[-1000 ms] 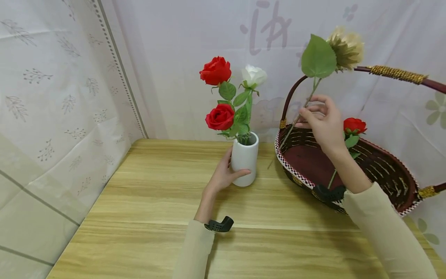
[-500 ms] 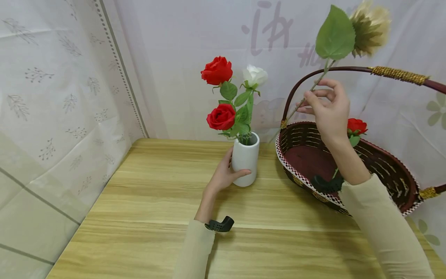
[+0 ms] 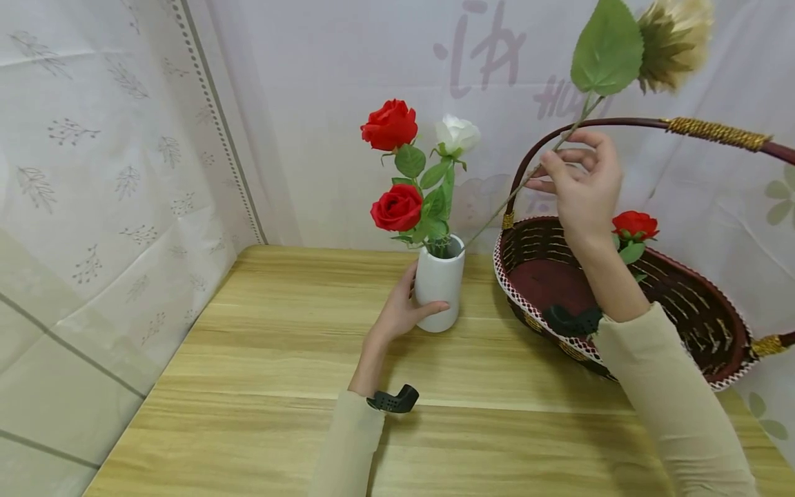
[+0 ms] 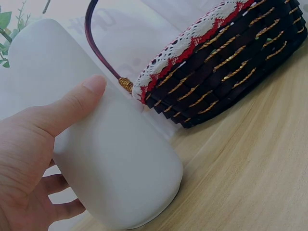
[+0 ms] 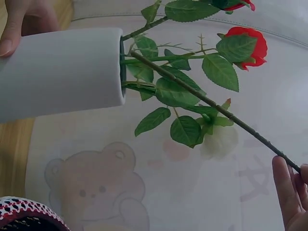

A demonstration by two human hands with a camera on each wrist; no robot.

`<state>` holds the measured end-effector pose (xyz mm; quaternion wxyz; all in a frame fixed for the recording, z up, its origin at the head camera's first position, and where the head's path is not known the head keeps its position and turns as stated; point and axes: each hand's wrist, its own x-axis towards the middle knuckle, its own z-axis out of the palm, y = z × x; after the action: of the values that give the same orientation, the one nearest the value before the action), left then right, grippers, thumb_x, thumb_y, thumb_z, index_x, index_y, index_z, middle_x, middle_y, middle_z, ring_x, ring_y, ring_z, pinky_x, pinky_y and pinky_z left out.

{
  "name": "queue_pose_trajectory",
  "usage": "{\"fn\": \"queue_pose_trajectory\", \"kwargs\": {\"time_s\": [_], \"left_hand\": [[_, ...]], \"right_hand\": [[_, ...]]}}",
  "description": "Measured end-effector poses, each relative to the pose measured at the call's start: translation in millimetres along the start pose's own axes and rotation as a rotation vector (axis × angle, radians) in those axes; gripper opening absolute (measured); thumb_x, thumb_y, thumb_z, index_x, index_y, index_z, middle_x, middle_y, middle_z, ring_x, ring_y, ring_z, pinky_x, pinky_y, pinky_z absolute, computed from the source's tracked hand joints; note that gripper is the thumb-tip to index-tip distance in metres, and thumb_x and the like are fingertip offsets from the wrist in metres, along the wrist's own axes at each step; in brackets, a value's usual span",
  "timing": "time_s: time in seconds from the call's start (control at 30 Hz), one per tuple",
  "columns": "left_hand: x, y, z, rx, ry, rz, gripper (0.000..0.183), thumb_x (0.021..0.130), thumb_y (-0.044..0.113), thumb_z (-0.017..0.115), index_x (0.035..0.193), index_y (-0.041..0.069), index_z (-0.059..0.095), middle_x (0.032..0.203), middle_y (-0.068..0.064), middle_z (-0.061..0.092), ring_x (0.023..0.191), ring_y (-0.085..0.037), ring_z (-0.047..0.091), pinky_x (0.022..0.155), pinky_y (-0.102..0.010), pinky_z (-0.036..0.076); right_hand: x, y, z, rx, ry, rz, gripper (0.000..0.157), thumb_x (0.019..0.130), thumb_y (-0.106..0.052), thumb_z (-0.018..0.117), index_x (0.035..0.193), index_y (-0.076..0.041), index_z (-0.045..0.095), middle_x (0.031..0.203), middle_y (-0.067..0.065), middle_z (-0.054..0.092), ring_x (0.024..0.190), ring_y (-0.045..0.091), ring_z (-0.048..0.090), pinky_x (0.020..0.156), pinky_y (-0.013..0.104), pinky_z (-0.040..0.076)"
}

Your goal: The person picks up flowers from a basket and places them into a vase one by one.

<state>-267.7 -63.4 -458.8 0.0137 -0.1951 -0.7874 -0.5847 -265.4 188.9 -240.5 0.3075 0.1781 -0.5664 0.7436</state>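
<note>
My left hand (image 3: 397,310) grips a white vase (image 3: 439,293) standing on the table, thumb across its front and fingers round its far side. Two red roses (image 3: 397,207) and a white rose (image 3: 458,134) stand in it with green leaves. Up at the right, my right hand (image 3: 586,190) pinches the stem of a cream flower (image 3: 677,48) with one large leaf (image 3: 607,52). That stem slants down to the left, and its lower end reaches the vase's mouth. In the right wrist view the stem (image 5: 216,107) crosses in front of the roses' leaves.
A dark woven basket (image 3: 702,310) with a lace rim and an arched handle (image 3: 717,132) stands right of the vase. Inside it lies another red rose (image 3: 635,225), partly hidden by my right arm. Printed curtains hang behind and left of the wooden table (image 3: 279,345).
My right hand has lifted the cream flower out over the basket's edge. The stem's lower end has swung up from beside the basket to the vase's mouth. My left hand stays put.
</note>
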Motion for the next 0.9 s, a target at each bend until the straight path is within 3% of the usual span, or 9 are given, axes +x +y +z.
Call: {"fn": "queue_pose_trajectory", "kwargs": {"time_s": [0.9], "left_hand": [[-0.5, 0.8, 1.4, 0.004, 0.007, -0.013, 0.098, 0.079, 0.031, 0.089, 0.157, 0.026, 0.03, 0.148, 0.002, 0.046, 0.135, -0.022, 0.047, 0.111, -0.045, 0.04]], "right_hand": [[-30, 43, 19.3, -0.207, -0.123, -0.024, 0.029, 0.094, 0.003, 0.068, 0.118, 0.0, 0.053, 0.092, 0.01, 0.057, 0.069, 0.018, 0.067, 0.066, 0.031, 0.061]]}}
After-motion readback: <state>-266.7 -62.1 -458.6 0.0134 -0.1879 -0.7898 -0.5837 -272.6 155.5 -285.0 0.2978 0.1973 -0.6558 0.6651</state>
